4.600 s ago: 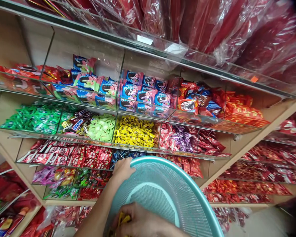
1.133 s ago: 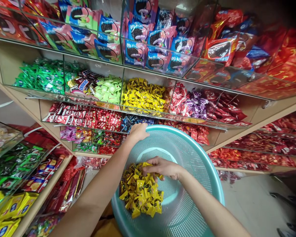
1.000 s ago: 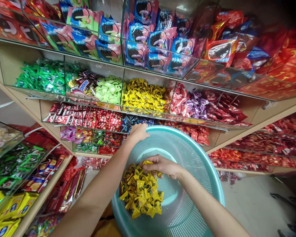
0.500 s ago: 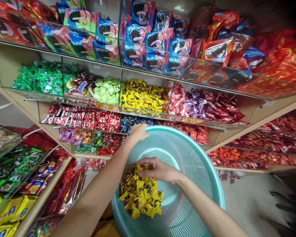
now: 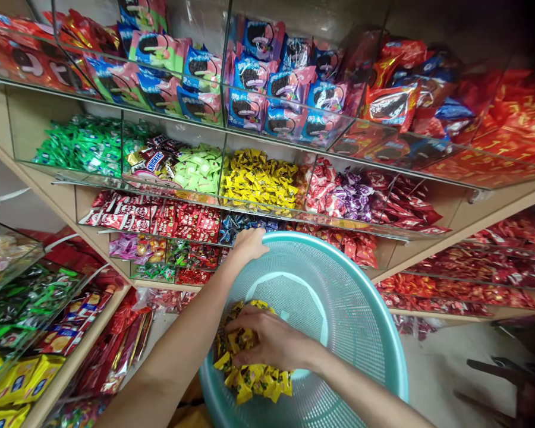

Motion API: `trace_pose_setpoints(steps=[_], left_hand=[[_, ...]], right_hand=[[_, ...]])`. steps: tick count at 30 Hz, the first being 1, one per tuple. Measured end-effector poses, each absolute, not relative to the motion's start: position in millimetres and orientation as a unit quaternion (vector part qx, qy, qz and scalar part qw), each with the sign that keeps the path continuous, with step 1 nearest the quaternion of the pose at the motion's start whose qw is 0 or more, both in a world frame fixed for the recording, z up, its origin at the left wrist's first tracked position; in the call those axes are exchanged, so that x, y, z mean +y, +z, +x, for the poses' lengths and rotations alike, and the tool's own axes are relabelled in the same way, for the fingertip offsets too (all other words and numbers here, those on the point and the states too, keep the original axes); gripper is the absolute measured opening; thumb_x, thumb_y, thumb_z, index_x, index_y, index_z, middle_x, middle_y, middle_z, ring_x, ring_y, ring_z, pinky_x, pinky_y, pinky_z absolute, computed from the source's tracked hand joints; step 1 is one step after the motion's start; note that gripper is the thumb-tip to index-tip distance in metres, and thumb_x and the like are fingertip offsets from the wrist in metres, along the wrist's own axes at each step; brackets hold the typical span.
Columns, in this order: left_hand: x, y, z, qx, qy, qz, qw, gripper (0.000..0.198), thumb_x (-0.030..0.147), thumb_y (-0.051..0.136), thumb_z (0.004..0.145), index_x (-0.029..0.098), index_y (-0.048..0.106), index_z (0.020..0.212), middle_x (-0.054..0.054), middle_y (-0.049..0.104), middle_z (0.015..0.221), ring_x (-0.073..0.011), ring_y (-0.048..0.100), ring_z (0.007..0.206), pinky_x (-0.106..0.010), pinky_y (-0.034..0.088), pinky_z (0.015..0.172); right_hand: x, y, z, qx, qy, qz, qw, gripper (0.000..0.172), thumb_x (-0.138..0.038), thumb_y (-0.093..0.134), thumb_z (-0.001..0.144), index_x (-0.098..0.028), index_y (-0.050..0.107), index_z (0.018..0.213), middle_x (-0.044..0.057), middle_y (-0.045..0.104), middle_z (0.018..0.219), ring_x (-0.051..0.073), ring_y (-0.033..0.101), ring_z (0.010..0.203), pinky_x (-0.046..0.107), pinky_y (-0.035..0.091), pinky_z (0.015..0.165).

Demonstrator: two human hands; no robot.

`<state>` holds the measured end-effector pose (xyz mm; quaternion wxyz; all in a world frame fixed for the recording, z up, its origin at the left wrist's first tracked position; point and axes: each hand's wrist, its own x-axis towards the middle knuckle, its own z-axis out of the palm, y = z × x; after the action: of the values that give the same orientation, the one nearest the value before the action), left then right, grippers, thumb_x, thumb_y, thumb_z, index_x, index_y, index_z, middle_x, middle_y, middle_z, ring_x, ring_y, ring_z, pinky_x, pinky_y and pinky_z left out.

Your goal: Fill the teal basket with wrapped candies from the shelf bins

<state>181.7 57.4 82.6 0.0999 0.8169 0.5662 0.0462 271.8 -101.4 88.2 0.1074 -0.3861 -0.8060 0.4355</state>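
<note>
A teal perforated plastic basket (image 5: 361, 309) is tilted toward me, with a pile of yellow-wrapped candies (image 5: 267, 383) along its lower left side. My left hand (image 5: 249, 245) is closed over the basket's far rim, its fingertips hidden behind the edge. Inside, my right hand (image 5: 267, 337) reaches down into the pile. Its thumb and curved fingers are spread apart, touching the candies, and some yellow wrappers show in the gap between them. The other fingers are partly hidden. More yellow candies of the same look (image 5: 261, 181) fill a shelf compartment beyond the basket.
Glass-fronted shelves (image 5: 169, 187) rise ahead, divided into compartments of green, red and purple sweets. Packaged cookies (image 5: 247, 74) sit on the top shelf. At the left stands another rack with yellow packets (image 5: 22, 380). Red-wrapped sweets (image 5: 481, 255) line shelves at the right.
My right hand has moved lower and slightly left, from the top of the candy pile down into it. My left hand stays on the rim. The view has shifted slightly.
</note>
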Motion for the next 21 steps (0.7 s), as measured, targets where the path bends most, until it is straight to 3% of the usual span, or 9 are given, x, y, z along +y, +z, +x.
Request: trace_pose_setpoints(steps=[4,9,13,17,21], left_hand=[[55.4,84.3,181.4,0.573,0.040,0.812,0.106,0.039,0.050,0.053,0.069,0.026,0.055,0.100,-0.004,0.062,0.101,-0.0211,0.057,0.094,-0.027,0.043,0.077],[53.3,84.8,181.6,0.574,0.042,0.812,0.098,0.042,0.050,0.053,0.068,0.026,0.054,0.102,-0.004,0.063,0.101,-0.0211,0.057,0.094,-0.027,0.043,0.078],[53.1,83.1,181.9,0.570,0.045,0.816,0.083,0.041,0.051,0.053,0.068,0.025,0.055,0.099,-0.005,0.064,0.097,-0.0222,0.059,0.091,-0.028,0.045,0.074],[53.6,82.4,183.0,0.569,0.045,0.817,0.080,0.039,0.051,0.053,0.068,0.025,0.055,0.097,-0.005,0.064,0.096,-0.0224,0.059,0.091,-0.028,0.045,0.074],[54.5,82.9,184.9,0.565,0.043,0.820,0.083,0.040,0.051,0.052,0.068,0.025,0.055,0.098,-0.005,0.064,0.097,-0.0224,0.059,0.091,-0.029,0.044,0.075]], right_hand=[[-101.1,90.5,272.1,-0.788,0.457,-0.392,0.131,0.053,-0.043,0.065,0.065,-0.024,0.053,0.113,0.006,0.054,0.106,0.021,0.049,0.092,0.032,0.038,0.079],[-91.9,95.9,278.3,-0.587,0.645,-0.427,0.240,0.035,-0.042,0.052,0.076,-0.023,0.056,0.106,0.004,0.058,0.098,0.015,0.051,0.083,0.029,0.041,0.073],[-83.0,96.1,287.7,-0.417,0.751,-0.390,0.331,0.026,-0.024,0.050,0.074,-0.020,0.059,0.098,0.004,0.056,0.103,0.013,0.051,0.087,0.025,0.040,0.076],[-80.0,90.2,294.8,-0.397,0.767,-0.378,0.334,0.032,-0.012,0.054,0.066,-0.018,0.059,0.097,0.004,0.059,0.097,0.012,0.052,0.089,0.023,0.039,0.078],[-82.3,83.8,294.8,-0.422,0.760,-0.388,0.306,0.045,-0.016,0.069,0.060,-0.019,0.055,0.103,0.003,0.061,0.091,0.013,0.056,0.086,0.028,0.040,0.080]])
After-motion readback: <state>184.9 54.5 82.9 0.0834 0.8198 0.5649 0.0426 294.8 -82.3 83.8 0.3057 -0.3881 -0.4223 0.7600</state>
